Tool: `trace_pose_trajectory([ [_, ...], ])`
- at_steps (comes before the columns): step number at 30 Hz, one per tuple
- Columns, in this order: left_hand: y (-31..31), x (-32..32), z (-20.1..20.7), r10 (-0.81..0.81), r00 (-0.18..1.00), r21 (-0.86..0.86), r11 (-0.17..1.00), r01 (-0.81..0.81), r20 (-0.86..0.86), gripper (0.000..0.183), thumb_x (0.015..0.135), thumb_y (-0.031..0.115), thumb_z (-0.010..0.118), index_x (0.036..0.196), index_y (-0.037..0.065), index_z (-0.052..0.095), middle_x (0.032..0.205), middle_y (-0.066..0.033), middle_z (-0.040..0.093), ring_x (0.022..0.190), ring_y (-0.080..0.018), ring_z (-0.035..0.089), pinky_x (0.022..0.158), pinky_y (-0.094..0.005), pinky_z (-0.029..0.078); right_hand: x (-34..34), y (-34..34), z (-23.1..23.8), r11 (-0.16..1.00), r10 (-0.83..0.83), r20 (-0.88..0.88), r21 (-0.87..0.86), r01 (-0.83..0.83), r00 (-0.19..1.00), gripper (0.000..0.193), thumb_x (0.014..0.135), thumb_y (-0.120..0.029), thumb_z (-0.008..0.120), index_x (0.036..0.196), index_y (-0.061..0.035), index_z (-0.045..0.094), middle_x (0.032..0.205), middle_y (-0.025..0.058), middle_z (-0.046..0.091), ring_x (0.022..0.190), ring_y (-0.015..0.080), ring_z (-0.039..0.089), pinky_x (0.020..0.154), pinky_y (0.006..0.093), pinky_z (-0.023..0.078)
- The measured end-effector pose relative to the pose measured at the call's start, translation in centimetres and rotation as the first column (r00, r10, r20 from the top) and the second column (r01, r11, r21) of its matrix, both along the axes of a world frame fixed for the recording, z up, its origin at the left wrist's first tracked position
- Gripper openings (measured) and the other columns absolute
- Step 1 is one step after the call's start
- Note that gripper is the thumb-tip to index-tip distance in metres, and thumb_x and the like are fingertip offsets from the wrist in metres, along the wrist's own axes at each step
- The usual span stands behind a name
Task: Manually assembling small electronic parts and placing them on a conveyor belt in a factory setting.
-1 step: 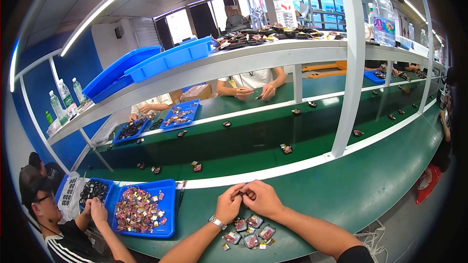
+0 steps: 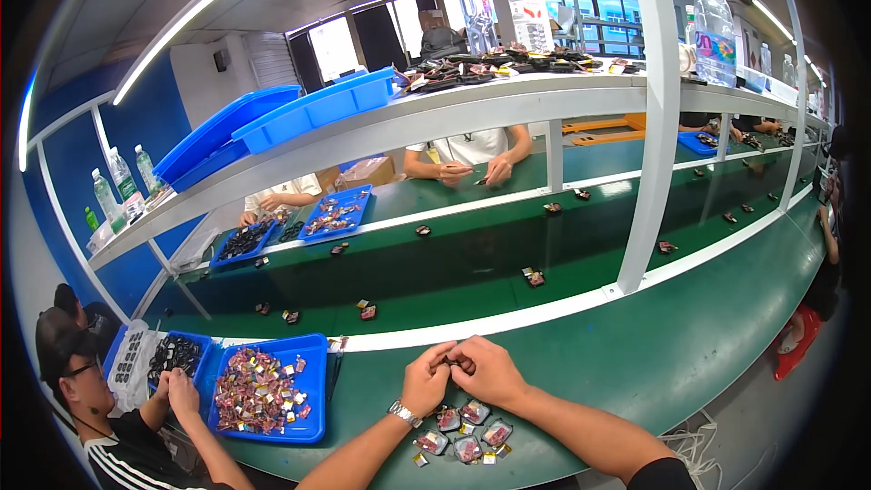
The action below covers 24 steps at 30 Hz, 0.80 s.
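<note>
My left hand (image 2: 427, 379), with a metal watch at the wrist, and my right hand (image 2: 490, 370) meet above the green bench. Both have their fingers closed round a small dark piece (image 2: 451, 361); the fingers cover most of it, so its kind is unclear. Just below them lie several small electronic assemblies (image 2: 467, 448), with dark rims, clear faces, reddish parts and silver-and-yellow tabs. To the left, a blue tray (image 2: 315, 417) holds a heap of small reddish circuit parts (image 2: 257, 390) with silver and yellow pieces.
A co-worker (image 2: 118, 426) sits at the left, hands together beside a tray of black parts (image 2: 177, 354). Beyond the white rail (image 2: 508, 319), a green belt (image 2: 454, 277) carries scattered assemblies. Overhead, a shelf (image 2: 435, 109) bears blue trays, bottles and piled parts; a white post (image 2: 646, 136) rises right.
</note>
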<state>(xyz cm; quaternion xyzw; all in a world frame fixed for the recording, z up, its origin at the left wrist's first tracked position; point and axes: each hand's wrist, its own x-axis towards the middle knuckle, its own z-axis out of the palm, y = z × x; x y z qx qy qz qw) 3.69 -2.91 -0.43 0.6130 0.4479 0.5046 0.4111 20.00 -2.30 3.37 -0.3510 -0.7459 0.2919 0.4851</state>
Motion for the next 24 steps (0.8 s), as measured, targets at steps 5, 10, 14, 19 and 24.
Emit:
trace_pose_trajectory([
  [5,-0.1,0.3,0.1,0.02,0.995,-0.023,1.0,-0.018,0.102,0.039,0.087,-0.005,0.046,0.126,-0.003,0.055,0.11,-0.0139,0.067,0.1,-0.0142,0.064,0.086,-0.0264,0.05,0.0,-0.1,0.3,0.997,-0.002,0.043,0.075,-0.001,0.999,0.016,0.075,-0.004,0.068,0.091,-0.0028,0.063,0.084,0.0091,0.06,0.068,0.0191,0.062,0.063,0.0294,0.053],
  [10,-0.2,0.1,0.3,0.033,0.999,0.028,0.999,-0.033,0.004,0.041,0.087,-0.006,0.046,0.126,-0.002,0.055,0.11,-0.0134,0.068,0.099,-0.0146,0.064,0.085,-0.0259,0.05,0.1,0.2,0.1,0.997,0.036,0.035,0.064,-0.038,0.999,0.017,0.076,-0.004,0.068,0.092,-0.003,0.064,0.084,0.0086,0.06,0.069,0.0174,0.062,0.064,0.0279,0.053],
  [14,-0.2,0.0,0.3,0.034,0.999,0.006,0.999,-0.034,0.006,0.042,0.087,-0.006,0.045,0.128,-0.002,0.053,0.112,-0.0135,0.067,0.101,-0.0155,0.063,0.086,-0.0263,0.05,0.2,0.4,0.0,0.994,0.109,-0.039,0.003,-0.108,0.993,0.017,0.078,-0.005,0.068,0.095,-0.003,0.065,0.087,0.0075,0.061,0.07,0.0146,0.063,0.064,0.0259,0.053],
  [19,-0.4,0.1,0.8,-0.024,0.996,-0.06,0.998,0.03,0.085,0.041,0.089,-0.007,0.043,0.129,-0.003,0.052,0.117,-0.0141,0.064,0.106,-0.016,0.062,0.089,-0.0265,0.049,0.6,0.6,-0.1,0.996,0.082,-0.003,-0.029,-0.082,0.997,0.018,0.079,-0.006,0.069,0.096,-0.0027,0.066,0.089,0.0074,0.062,0.072,0.0137,0.063,0.065,0.0256,0.053],
  [24,-0.4,0.2,0.8,-0.055,0.988,-0.081,0.994,0.067,0.142,0.041,0.09,-0.007,0.043,0.131,-0.003,0.05,0.118,-0.0143,0.064,0.107,-0.0167,0.061,0.09,-0.0263,0.049,0.9,1.0,-0.2,0.995,0.072,-0.011,-0.069,-0.073,0.997,0.017,0.079,-0.006,0.07,0.096,-0.0028,0.067,0.089,0.0074,0.062,0.073,0.0132,0.063,0.067,0.0253,0.054],
])
